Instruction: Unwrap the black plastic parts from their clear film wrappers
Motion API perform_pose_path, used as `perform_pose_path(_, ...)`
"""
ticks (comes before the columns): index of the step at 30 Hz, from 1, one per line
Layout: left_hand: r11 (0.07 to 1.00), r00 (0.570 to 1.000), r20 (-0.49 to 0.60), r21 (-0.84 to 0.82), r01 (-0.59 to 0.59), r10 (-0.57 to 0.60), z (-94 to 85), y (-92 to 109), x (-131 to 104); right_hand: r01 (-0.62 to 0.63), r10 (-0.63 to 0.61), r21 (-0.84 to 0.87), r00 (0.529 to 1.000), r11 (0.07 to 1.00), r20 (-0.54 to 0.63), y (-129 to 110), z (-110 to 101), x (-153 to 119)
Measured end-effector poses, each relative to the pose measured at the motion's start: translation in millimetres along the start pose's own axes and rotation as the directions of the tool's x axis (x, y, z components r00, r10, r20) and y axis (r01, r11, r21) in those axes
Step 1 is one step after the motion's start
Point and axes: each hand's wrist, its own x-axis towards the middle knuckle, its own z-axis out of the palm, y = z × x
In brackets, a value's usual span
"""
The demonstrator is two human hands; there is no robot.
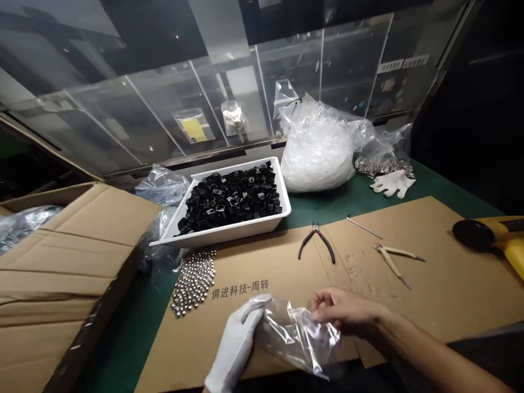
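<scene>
A clear plastic bag [290,333] is stretched between my two hands, above the near part of the cardboard sheet [282,262]. My left hand [241,335], in a white glove, grips the bag's left edge between thumb and fingers. The bare right hand [339,311] has its fingers curled in a pinch on the bag's upper right side. Nothing can be made out inside the bag. Beyond my left hand, many small shiny metal pieces [192,284] lie spread on the cardboard's left edge.
Behind is a white tray [221,233] of black parts. Black-handled pliers [316,240], a thin metal tool [364,226] and pale-handled pliers [391,262] lie on the cardboard. A cardboard box [65,273] stands left, a stuffed bag [319,147] behind, a yellow tool [499,237] right.
</scene>
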Motion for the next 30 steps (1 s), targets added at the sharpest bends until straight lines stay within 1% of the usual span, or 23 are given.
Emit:
perform_pose_path(2,1.000,1.000,0.019,0.020,0.003,-0.003,-1.4,9.4,-0.6,0.042,-0.042,0.024,0.999,0.999,-0.010,4.1,3.7,1.9)
perform_pose_path(3,1.000,1.000,0.021,0.025,0.009,-0.010,-2.9,14.1,-0.1,0.052,-0.052,0.021,0.999,0.998,0.004,3.4,5.2,1.5)
perform_pose_path(5,0.998,0.999,-0.008,0.038,0.045,-0.045,-7.2,22.5,2.0,0.059,-0.057,-0.050,0.998,0.997,0.037,-2.8,6.4,-1.8)
perform_pose_path(8,0.989,0.988,-0.070,0.038,0.141,-0.138,-13.0,31.9,6.9,0.081,-0.080,-0.190,0.997,0.978,0.016,-16.8,5.0,-9.6)
perform_pose_path(9,0.986,0.983,-0.088,0.032,0.166,-0.163,-13.7,34.3,8.5,0.096,-0.097,-0.199,0.995,0.975,0.007,-20.4,4.5,-11.4)
perform_pose_path(11,0.981,0.976,-0.113,0.030,0.192,-0.187,-12.9,37.6,11.2,0.129,-0.126,-0.146,0.992,0.981,0.030,-24.3,4.1,-11.8)
perform_pose_path(14,0.986,0.982,-0.109,0.053,0.159,-0.152,-8.1,38.0,13.0,0.111,-0.108,-0.028,0.991,0.993,0.082,-21.5,6.1,-4.8)
perform_pose_path(15,0.989,0.986,-0.098,0.057,0.140,-0.134,-6.5,36.6,12.7,0.100,-0.099,-0.004,0.993,0.995,0.067,-19.4,7.4,-1.4)
perform_pose_path(17,0.994,0.989,-0.108,0.031,0.108,-0.104,-4.3,31.9,10.9,0.107,-0.107,0.020,0.994,0.994,-0.008,-15.2,10.7,5.3)
perform_pose_path(19,0.999,0.989,-0.139,-0.023,0.046,-0.049,-4.2,26.1,7.5,0.153,-0.149,0.035,0.984,0.988,-0.094,-13.0,15.1,10.4)
perform_pose_path(21,0.997,0.988,-0.149,-0.064,-0.045,0.035,-5.7,21.2,3.5,0.218,-0.209,0.051,0.967,0.975,-0.147,-13.5,19.8,13.7)
perform_pose_path(23,0.991,0.988,-0.113,-0.071,-0.115,0.107,-7.1,18.3,0.2,0.303,-0.290,0.050,0.940,0.952,-0.179,-15.9,24.2,15.3)
perform_pose_path(24,0.992,0.989,-0.103,-0.058,-0.116,0.110,-7.3,17.4,-0.9,0.344,-0.332,0.038,0.925,0.938,-0.185,-17.7,26.0,15.4)
perform_pose_path(26,0.997,0.992,-0.094,0.000,-0.082,0.081,-6.5,16.4,-1.9,0.398,-0.392,0.002,0.904,0.917,-0.172,-22.0,28.0,13.9)
perform_pose_path(28,0.995,0.992,-0.105,0.082,-0.055,0.063,-5.7,16.2,-1.3,0.409,-0.410,-0.038,0.903,0.912,-0.127,-27.9,28.0,9.3)
perform_pose_path(30,0.985,0.991,-0.101,0.154,-0.076,0.092,-6.8,17.3,0.7,0.396,-0.404,-0.105,0.912,0.912,-0.072,-35.9,26.4,1.7)
